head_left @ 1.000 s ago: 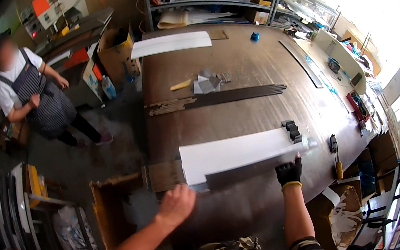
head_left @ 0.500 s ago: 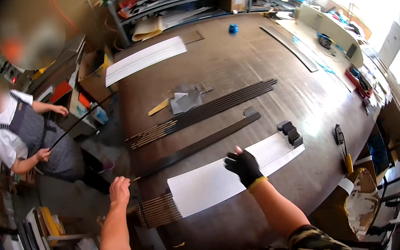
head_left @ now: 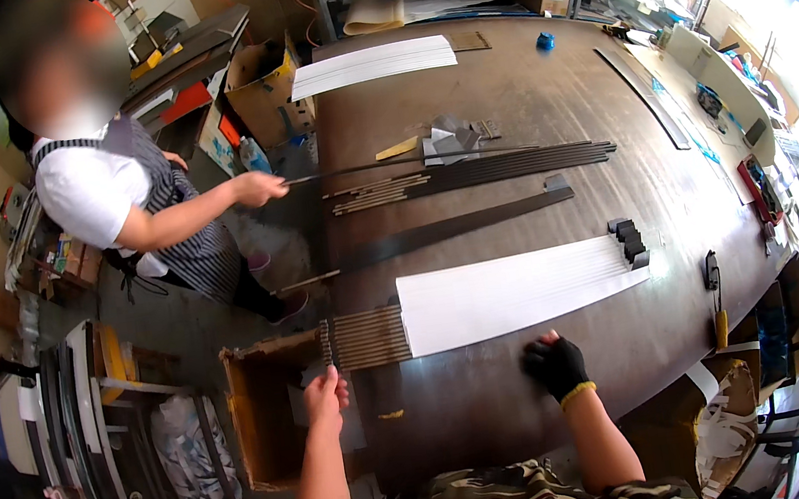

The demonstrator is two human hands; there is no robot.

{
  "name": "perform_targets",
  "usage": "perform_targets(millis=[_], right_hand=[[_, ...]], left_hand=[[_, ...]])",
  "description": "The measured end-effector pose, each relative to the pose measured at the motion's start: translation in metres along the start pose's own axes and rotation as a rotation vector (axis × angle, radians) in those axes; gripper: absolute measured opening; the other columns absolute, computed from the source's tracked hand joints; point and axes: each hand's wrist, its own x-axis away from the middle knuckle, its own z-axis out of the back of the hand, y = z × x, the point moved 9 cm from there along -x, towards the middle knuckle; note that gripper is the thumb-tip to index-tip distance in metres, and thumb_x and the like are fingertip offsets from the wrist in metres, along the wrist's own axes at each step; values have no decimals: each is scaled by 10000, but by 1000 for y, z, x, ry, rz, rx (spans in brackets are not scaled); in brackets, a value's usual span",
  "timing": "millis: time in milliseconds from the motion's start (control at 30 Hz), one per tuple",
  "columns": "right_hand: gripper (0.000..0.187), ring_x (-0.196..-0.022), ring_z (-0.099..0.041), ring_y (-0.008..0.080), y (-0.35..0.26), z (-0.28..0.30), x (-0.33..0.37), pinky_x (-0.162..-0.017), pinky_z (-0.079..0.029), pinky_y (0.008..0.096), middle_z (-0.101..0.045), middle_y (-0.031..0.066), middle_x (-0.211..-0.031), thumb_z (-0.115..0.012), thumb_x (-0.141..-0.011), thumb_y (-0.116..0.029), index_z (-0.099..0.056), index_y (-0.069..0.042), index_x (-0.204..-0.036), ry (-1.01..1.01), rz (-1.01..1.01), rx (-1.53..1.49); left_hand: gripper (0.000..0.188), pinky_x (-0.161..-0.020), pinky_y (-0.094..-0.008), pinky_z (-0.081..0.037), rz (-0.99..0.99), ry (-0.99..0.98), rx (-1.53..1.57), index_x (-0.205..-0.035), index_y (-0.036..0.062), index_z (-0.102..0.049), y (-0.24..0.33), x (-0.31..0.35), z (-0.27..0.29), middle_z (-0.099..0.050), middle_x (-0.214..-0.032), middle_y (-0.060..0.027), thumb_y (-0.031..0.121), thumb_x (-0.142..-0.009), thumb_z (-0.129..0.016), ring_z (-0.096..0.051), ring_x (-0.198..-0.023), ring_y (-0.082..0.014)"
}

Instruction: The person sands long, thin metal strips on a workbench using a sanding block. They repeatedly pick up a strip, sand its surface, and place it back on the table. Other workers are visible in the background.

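Note:
My bare left hand [head_left: 326, 397] is closed, its thumb up against the near corner of a row of thin brown rods [head_left: 369, 339]. Whatever its curled fingers hold is hidden. The rods stick out from under a long white sheet [head_left: 516, 290], and black end pieces [head_left: 629, 241] sit at the right end. Just below the sheet's lower edge, my right hand [head_left: 556, 367] in a black fingertip-bare glove is over the table with loosely bent fingers and nothing visible in it. A long dark flat strip [head_left: 447, 230] lies beyond the sheet.
Across the table, a co-worker's hand [head_left: 260, 187] holds a long thin rod above a bundle of dark rods [head_left: 510, 166]. An open cardboard box [head_left: 265, 419] stands by the table's left edge. A yellow-handled tool [head_left: 721, 328] lies at the right edge.
My left hand has left the end of the dark strip and come to the rod ends. My right hand has moved off the white sheet toward me. The co-worker has swung a rod over the table.

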Motion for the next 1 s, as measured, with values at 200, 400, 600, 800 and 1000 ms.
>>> perform_targets(millis=[200, 400, 600, 800, 1000], right_hand=[[275, -516, -382, 235, 23, -32, -33, -511, -352, 360, -403, 57, -622, -450, -1014, -361, -440, -114, -893, -48, -107, 65], [479, -996, -559, 303, 12, -88, 23, -887, -457, 427, -609, 113, -1130, -387, -1018, -473, -544, -46, -1170, -20, 64, -4], [473, -496, -496, 229, 20, 18, 82, -534, -442, 342, -516, 52, -545, -516, -989, -419, -579, -67, -679, 300, 12, 583], [308, -744, -648, 382, -18, 0, 112, -665, -519, 408, -637, 220, -734, -720, -828, -319, -597, -37, -836, 488, 105, 2189], [464, -960, -643, 360, 38, -117, 117, -812, -508, 428, -652, 194, -1078, -775, -755, -379, -609, -33, -1015, 189, 485, 2075]], left_hand=[[225, -439, -207, -375, 10, -32, 121, -870, 55, -621, 14, 2, -1, -583, -685, -11, 263, -909, -696, -499, -520, -75], [159, -436, -210, -366, -166, -155, 140, -882, 41, -623, 49, 98, 15, -580, -670, -7, 187, -918, -675, -509, -528, -77], [186, -427, -203, -378, -31, -106, 33, -876, 29, -620, -27, 129, 45, -594, -682, -19, 202, -914, -681, -503, -511, -66], [275, -439, -208, -390, 82, -173, -261, -877, 20, -626, -78, 115, 60, -577, -667, 9, 286, -917, -681, -508, -510, -56], [264, -693, -384, -515, -932, -226, -980, -917, 82, -649, 32, 182, -12, -613, -912, -64, 212, -733, -786, -622, -822, -290]])
